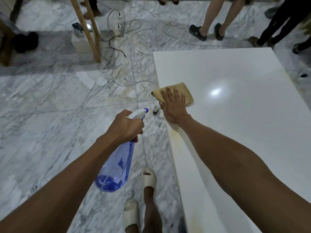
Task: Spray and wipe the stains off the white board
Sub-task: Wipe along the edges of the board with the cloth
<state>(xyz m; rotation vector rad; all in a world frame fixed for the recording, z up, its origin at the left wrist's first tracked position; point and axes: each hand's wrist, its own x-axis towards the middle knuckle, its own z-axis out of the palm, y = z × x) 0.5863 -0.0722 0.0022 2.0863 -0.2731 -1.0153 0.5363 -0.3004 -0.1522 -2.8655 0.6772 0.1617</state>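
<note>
The white board [235,115] lies flat at the right, glossy, with faint yellowish stains along its left edge near my right forearm. My right hand [174,108] presses flat on a folded tan cloth [185,91] at the board's left edge, fingers spread. My left hand [126,126] grips the neck of a clear blue spray bottle [116,167] held over the floor left of the board. Its white and blue nozzle points toward the cloth. A little blue liquid sits in the bottle's bottom.
Marble floor [50,115] surrounds the board. Tangled cables and a power strip [122,26] lie at the far centre. A wooden frame [87,29] stands at the far left. Several people's legs [212,19] stand beyond the board. My feet in pale slides [148,180] are below.
</note>
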